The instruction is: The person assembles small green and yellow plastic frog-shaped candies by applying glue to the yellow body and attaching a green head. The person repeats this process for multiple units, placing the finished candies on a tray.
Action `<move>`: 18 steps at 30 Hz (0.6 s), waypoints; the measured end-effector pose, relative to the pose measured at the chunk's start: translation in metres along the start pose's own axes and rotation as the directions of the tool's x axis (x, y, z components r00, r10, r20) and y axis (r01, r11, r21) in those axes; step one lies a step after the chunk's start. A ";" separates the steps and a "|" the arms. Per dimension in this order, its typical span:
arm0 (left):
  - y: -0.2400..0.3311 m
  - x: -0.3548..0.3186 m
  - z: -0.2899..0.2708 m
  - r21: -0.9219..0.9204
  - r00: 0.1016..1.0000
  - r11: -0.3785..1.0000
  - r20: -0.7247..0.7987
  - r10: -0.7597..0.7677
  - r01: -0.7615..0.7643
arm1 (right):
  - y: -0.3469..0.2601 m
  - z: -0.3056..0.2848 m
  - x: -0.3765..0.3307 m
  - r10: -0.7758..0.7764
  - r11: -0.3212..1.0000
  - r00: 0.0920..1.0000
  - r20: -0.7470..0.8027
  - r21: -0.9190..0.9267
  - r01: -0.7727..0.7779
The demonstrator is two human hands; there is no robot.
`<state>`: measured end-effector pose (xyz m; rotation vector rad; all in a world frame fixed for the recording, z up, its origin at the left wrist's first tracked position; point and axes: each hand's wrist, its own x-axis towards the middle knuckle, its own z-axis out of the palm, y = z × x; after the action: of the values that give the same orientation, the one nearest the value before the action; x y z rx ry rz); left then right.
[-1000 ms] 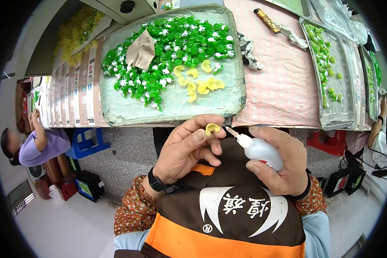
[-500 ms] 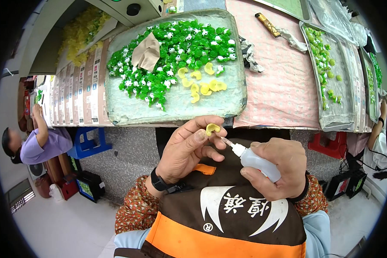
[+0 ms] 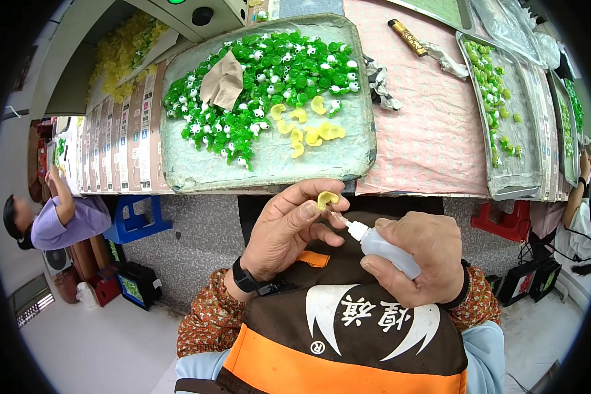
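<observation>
My left hand (image 3: 289,233) pinches a small yellow curved piece (image 3: 326,199) between thumb and fingers, just below the table edge. My right hand (image 3: 423,259) grips a small white squeeze bottle (image 3: 381,244); its nozzle tip touches the underside of the yellow piece. Above them a grey tray (image 3: 197,167) holds a heap of green pieces with white dots (image 3: 269,72), several yellow pieces (image 3: 305,128) and a crumpled tan cloth (image 3: 222,82).
A pink cloth (image 3: 427,125) covers the table right of the tray. A second tray (image 3: 505,177) with pale green pieces stands further right. A person in a purple top (image 3: 65,220) sits at the left. A blue stool (image 3: 134,220) and a red stool (image 3: 499,220) stand below.
The view has shifted slightly. My right hand with the bottle has moved down and right a little; the nozzle stays at the yellow piece in my left hand.
</observation>
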<state>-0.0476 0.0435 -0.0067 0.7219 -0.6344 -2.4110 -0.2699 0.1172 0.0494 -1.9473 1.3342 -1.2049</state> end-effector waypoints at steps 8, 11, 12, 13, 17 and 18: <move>-0.002 -0.001 -0.004 -0.054 0.999 0.999 0.046 0.006 -0.004 | 0.000 0.000 0.001 0.015 1.000 1.000 0.027 -0.024 -0.014; -0.002 -0.001 -0.004 -0.055 0.999 0.998 0.054 0.007 -0.004 | 0.000 0.000 0.000 0.011 1.000 1.000 0.017 -0.025 -0.010; -0.002 0.000 -0.004 -0.055 0.998 0.998 0.056 0.008 -0.005 | 0.000 0.001 0.000 0.005 1.000 1.000 0.009 -0.020 -0.005; -0.003 -0.001 -0.004 -0.053 0.999 0.999 0.052 0.005 -0.002 | 0.001 0.002 0.000 0.000 1.000 1.000 0.002 -0.016 0.000; -0.002 -0.001 -0.004 -0.048 0.999 0.999 0.045 0.000 0.002 | 0.001 0.002 0.002 0.011 1.000 1.000 0.027 -0.017 -0.010; -0.003 -0.001 -0.004 -0.048 0.999 0.999 0.048 -0.001 0.003 | 0.001 0.002 0.002 0.015 1.000 1.000 0.023 -0.025 -0.014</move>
<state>-0.0457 0.0451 -0.0106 0.6474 -0.5927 -2.4431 -0.2687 0.1150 0.0487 -1.9595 1.3549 -1.1603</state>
